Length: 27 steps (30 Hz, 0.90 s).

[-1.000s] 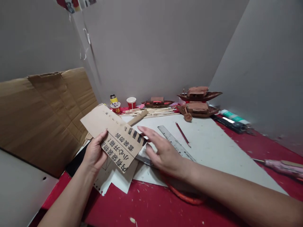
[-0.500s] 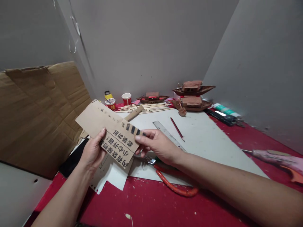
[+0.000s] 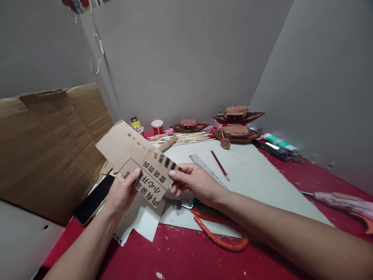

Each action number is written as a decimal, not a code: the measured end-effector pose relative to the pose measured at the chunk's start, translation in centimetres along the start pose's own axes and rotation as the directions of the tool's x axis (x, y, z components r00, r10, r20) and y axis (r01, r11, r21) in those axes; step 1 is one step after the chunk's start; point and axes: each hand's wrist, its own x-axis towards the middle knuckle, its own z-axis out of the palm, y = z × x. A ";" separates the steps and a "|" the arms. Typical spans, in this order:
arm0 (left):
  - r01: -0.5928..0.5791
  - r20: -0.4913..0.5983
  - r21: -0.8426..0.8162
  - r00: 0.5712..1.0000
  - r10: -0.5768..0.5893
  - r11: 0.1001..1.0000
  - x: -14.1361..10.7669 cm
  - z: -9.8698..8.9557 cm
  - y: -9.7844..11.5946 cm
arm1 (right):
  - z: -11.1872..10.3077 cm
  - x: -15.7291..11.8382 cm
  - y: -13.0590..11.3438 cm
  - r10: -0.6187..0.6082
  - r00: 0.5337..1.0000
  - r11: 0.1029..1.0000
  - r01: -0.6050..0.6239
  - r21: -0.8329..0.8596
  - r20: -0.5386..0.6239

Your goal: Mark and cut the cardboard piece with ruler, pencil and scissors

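A rectangular piece of brown cardboard [image 3: 116, 142] with black printed characters and dark bars is held up, tilted, over the table. My left hand [image 3: 124, 190] grips its lower edge, thumb on the printed face and fingers behind. At the right end, my right hand [image 3: 194, 181] pinches the corner by the dark bars. Below and partly behind my right hand lie scissors [image 3: 221, 241] with orange-red handles. Beneath the cardboard are white paper sheets [image 3: 147, 223], and a black phone [image 3: 94, 198] rests left of my left hand.
A steel ruler [image 3: 201, 161] and a dark red pencil [image 3: 219, 164] lie on the white board [image 3: 247, 175]. Wooden sticks [image 3: 186, 137], paper cups [image 3: 157, 126] and model boats [image 3: 237, 133] line the back. A pink glue gun [image 3: 338, 200] is at right; a large cardboard sheet [image 3: 55, 147] leans left.
My left hand has slid along the cardboard toward the right, its thumb now over the printed characters. My right hand keeps its corner pinch. The view has shifted slightly.
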 end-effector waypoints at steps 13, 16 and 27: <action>-0.011 -0.031 -0.089 0.999 0.009 0.996 0.6 -0.6 0.3 | -1.0 0.3 -2.3 -0.247 0.942 0.969 0.245 -0.040 -0.225; -0.011 -0.027 -0.076 1.000 0.009 0.997 0.4 -0.4 0.3 | -1.2 0.6 -2.4 -0.346 0.886 0.937 0.308 -0.166 -0.309; 0.013 -0.026 -0.029 1.000 -0.014 0.999 0.0 -0.1 0.1 | -1.1 -0.5 -1.5 -0.557 0.829 0.685 0.487 -0.543 0.042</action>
